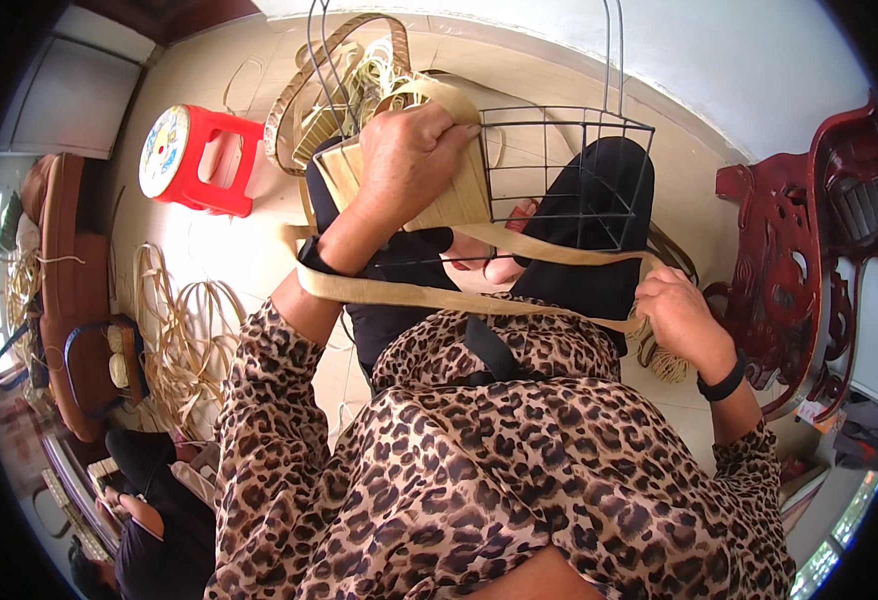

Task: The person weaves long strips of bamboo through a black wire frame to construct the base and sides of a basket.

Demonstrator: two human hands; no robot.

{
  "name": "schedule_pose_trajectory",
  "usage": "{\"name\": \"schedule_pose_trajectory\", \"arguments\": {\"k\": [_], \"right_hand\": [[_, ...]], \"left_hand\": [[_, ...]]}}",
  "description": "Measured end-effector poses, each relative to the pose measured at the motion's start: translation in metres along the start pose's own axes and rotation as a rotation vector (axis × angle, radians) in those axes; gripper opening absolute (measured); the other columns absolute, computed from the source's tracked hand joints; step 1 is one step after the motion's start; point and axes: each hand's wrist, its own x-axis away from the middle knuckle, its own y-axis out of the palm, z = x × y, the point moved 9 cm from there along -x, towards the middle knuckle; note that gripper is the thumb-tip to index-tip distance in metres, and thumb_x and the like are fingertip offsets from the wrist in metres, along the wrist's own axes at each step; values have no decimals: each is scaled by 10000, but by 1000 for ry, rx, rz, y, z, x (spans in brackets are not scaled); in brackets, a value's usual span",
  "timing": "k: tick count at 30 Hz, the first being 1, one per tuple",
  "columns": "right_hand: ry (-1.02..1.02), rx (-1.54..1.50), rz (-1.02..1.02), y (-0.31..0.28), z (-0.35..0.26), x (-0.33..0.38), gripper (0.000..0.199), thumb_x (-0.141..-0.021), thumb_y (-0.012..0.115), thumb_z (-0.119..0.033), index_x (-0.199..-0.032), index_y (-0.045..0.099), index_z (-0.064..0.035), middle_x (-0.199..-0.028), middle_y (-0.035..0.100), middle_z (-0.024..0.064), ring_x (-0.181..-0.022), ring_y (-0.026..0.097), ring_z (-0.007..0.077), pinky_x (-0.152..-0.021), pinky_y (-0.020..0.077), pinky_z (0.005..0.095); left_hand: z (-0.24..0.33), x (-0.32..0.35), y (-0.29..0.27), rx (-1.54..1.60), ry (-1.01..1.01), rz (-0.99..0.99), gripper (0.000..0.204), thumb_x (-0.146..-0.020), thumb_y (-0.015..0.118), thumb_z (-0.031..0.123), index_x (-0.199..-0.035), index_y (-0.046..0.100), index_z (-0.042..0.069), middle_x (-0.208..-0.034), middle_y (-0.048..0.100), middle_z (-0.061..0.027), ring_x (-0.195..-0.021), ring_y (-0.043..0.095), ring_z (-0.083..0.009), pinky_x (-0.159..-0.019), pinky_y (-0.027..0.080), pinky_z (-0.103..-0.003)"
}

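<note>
Across my knees rests a black wire basket frame (569, 214), with tall wire handles rising at its far side. Flat tan strips (462, 200) lie side by side over its left part. There my left hand (409, 165) is closed on the tan strip, its thumb toward the wire; the palm side is hidden. At the right, beyond the frame's near corner, my right hand (674, 310) pinches a long tan strip (479, 301). This length doubles back from the right hand and runs in two bands toward my left forearm and the frame.
A red stool (221, 160) with a printed round top stands at the left. Behind the frame sits a handled basket (284, 125) of pale strips. Coiled strips (184, 340) lie on the floor, left. Carved dark red furniture (774, 260) stands right. Another person (164, 520) is at lower left.
</note>
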Motion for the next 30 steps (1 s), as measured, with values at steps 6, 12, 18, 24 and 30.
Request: {"name": "schedule_pose_trajectory", "arguments": {"k": [6, 12, 18, 24, 30], "right_hand": [[94, -700, 54, -69, 12, -24, 174, -768, 484, -27, -871, 624, -21, -847, 632, 73, -780, 595, 190, -753, 465, 277], [-32, -596, 376, -150, 53, -79, 182, -818, 476, -86, -899, 609, 9, -809, 615, 48, -756, 566, 137, -729, 456, 262], [-190, -251, -265, -100, 4, -177, 218, -806, 518, -132, -937, 601, 21, -809, 622, 93, -732, 564, 183, -697, 460, 306], [-341, -219, -780, -31, -58, -217, 233, -824, 496, -125, -990, 588, 10, -875, 632, 117, -734, 597, 196, -664, 492, 322], [-180, -1011, -996, 27, -74, -205, 224, -848, 455, -76, -1025, 558, 15, -883, 649, 135, -746, 645, 186, -636, 535, 297]], "left_hand": [[6, 8, -2, 80, -35, -116, 121, -742, 669, 137, -721, 633, 23, -585, 581, -112, -493, 567, -251, -473, 430, -331], [19, 16, -12, 98, -46, -151, 72, -749, 661, 87, -754, 638, 20, -595, 582, -107, -507, 572, -232, -477, 427, -313], [28, 21, -14, 15, 26, -140, 53, -741, 657, 74, -783, 653, 42, -611, 584, -90, -548, 582, -241, -504, 439, -322], [47, 31, -12, -1, 129, -116, 149, -740, 659, 40, -888, 679, 49, -692, 631, -98, -592, 601, -227, -551, 461, -308], [64, 33, -5, 141, 176, -63, 218, -674, 660, -9, -881, 667, 56, -709, 631, -87, -613, 605, -248, -564, 470, -319]]}}
